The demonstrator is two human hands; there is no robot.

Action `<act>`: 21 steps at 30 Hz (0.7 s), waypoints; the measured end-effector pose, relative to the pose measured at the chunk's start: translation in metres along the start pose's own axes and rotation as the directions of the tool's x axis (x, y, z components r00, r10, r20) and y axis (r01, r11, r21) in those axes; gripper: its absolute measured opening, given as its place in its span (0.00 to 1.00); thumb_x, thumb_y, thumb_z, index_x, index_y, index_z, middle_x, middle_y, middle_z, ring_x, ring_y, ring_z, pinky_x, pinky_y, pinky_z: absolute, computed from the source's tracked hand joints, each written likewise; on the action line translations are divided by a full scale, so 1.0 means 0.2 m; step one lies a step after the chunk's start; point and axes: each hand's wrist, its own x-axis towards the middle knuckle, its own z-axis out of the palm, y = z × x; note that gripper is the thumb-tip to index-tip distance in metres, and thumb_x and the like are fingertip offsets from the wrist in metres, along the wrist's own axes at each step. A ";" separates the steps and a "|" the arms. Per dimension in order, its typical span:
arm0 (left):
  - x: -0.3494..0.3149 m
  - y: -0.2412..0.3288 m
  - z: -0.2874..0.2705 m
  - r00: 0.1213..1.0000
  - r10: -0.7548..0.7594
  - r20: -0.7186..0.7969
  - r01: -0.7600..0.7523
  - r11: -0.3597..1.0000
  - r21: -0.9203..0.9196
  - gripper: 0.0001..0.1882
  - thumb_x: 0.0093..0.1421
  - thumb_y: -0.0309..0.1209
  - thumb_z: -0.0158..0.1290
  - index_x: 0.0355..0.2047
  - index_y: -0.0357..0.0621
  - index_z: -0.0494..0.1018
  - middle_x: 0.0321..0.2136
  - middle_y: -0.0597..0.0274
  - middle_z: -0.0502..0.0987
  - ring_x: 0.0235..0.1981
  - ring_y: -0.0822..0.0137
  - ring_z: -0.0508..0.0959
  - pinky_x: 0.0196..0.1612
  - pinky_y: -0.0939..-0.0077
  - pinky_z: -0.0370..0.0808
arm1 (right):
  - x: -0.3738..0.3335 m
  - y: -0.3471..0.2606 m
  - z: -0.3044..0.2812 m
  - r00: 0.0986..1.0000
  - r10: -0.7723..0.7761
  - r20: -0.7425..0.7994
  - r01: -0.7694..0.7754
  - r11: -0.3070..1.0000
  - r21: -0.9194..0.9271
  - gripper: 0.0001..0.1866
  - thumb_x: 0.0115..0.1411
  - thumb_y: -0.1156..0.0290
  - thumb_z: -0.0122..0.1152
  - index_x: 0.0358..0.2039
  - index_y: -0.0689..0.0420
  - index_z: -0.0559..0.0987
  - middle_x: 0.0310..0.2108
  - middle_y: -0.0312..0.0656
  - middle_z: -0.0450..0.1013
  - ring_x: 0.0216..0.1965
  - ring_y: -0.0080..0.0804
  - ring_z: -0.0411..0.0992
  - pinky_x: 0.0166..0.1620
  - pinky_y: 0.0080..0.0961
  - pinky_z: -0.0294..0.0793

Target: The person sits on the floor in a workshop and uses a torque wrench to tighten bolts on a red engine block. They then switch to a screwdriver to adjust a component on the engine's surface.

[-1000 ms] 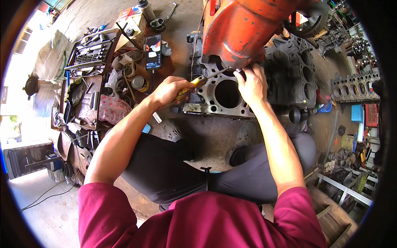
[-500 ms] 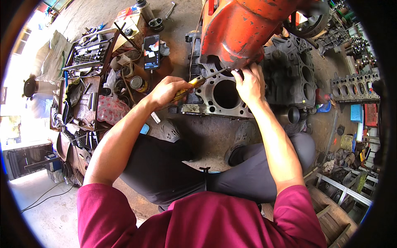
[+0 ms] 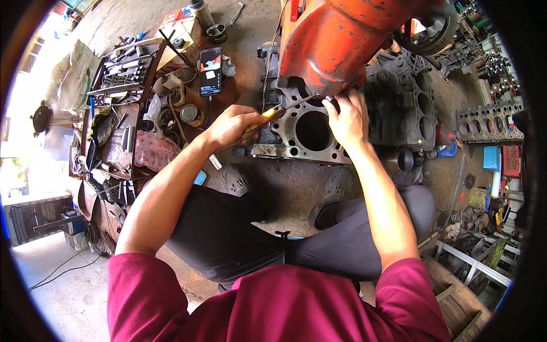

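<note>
While left hand (image 3: 235, 126) grips yellow-handled tool (image 3: 274, 113), can't tell what right hand (image 3: 348, 118) holds; phone (image 3: 211, 69) lettering illegible.

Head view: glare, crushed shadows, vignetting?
Head view: far left blows out white beside the crumpled pale plastic sheet; head view: the dark round bore in the grey metal engine block goes near-black, no detail readable inside; head view: picture corners fall to black around the fisheye circle.
</note>
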 end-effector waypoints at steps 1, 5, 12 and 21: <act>0.00 0.00 0.00 1.000 -0.005 0.003 0.005 1.000 -0.006 0.16 0.63 0.41 0.54 0.34 0.40 0.81 0.22 0.64 0.77 0.21 0.76 0.73 0.23 0.78 0.69 | 0.00 0.00 0.00 1.000 0.000 -0.003 0.000 1.000 -0.002 0.12 0.56 0.63 0.67 0.34 0.57 0.81 0.39 0.47 0.71 0.41 0.51 0.69 0.44 0.45 0.70; 0.01 0.00 0.00 1.000 -0.017 0.010 0.017 1.000 -0.006 0.16 0.63 0.41 0.54 0.34 0.40 0.81 0.22 0.65 0.77 0.21 0.76 0.73 0.23 0.78 0.69 | 0.01 0.00 0.01 1.000 -0.009 -0.015 0.009 1.000 -0.006 0.11 0.56 0.63 0.67 0.34 0.57 0.81 0.39 0.47 0.71 0.41 0.51 0.69 0.44 0.45 0.70; 0.01 -0.01 -0.01 1.000 -0.019 0.020 0.019 1.000 0.010 0.16 0.63 0.41 0.54 0.34 0.40 0.81 0.22 0.64 0.77 0.21 0.76 0.73 0.23 0.78 0.69 | 0.00 0.00 0.01 1.000 -0.012 -0.018 0.012 1.000 -0.002 0.12 0.56 0.62 0.68 0.35 0.56 0.81 0.39 0.45 0.72 0.41 0.49 0.69 0.44 0.44 0.70; 0.01 0.00 -0.01 0.999 -0.017 0.030 0.016 0.999 0.034 0.15 0.65 0.40 0.52 0.36 0.40 0.80 0.22 0.64 0.77 0.21 0.76 0.73 0.23 0.79 0.68 | 0.00 0.01 0.02 0.999 0.032 0.036 -0.031 0.999 -0.035 0.13 0.56 0.63 0.68 0.38 0.56 0.82 0.40 0.44 0.72 0.44 0.48 0.69 0.48 0.41 0.71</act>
